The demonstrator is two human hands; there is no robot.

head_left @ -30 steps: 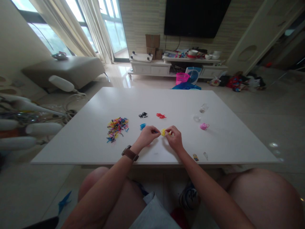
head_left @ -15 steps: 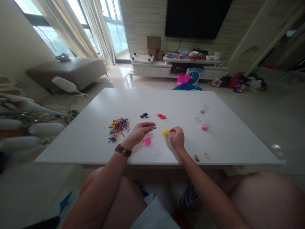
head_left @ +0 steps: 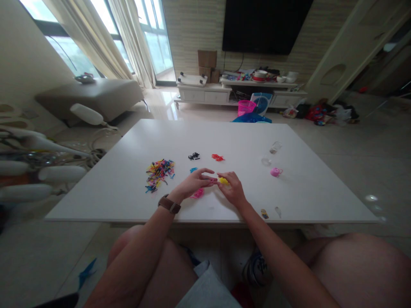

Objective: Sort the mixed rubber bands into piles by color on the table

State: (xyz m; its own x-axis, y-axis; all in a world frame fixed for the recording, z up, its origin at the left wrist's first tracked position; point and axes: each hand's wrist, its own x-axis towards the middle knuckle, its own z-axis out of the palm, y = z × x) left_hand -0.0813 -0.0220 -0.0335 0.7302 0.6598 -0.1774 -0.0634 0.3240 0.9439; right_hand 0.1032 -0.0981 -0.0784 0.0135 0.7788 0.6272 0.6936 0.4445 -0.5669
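Over the white table, my left hand (head_left: 196, 182) is held with thumb and fingers curved, and small pink rubber bands (head_left: 213, 181) show at its fingertips. My right hand (head_left: 232, 188) meets it from the right, thumb and forefinger apart beside those bands; I see nothing held in it. Partly hidden under the hands lie a yellow heap (head_left: 224, 181) and a pink heap (head_left: 197, 193) of bands. A few blue bands (head_left: 193, 170) lie behind my left hand. Farther back are a black heap (head_left: 194, 156) and a red heap (head_left: 218, 158).
A large mixed pile of coloured bands (head_left: 159, 172) spreads on the left of the table (head_left: 128, 205). To the right are a clear container (head_left: 275, 147), a clear round piece (head_left: 266, 160) and a pink object (head_left: 275, 172). A small yellow figure (head_left: 264, 213) lies near the front edge.
My right hand has left the yellow heap and moved left to my left hand's fingertips, its fingers spreading. My left hand has shifted slightly right and lower, uncovering the blue bands.
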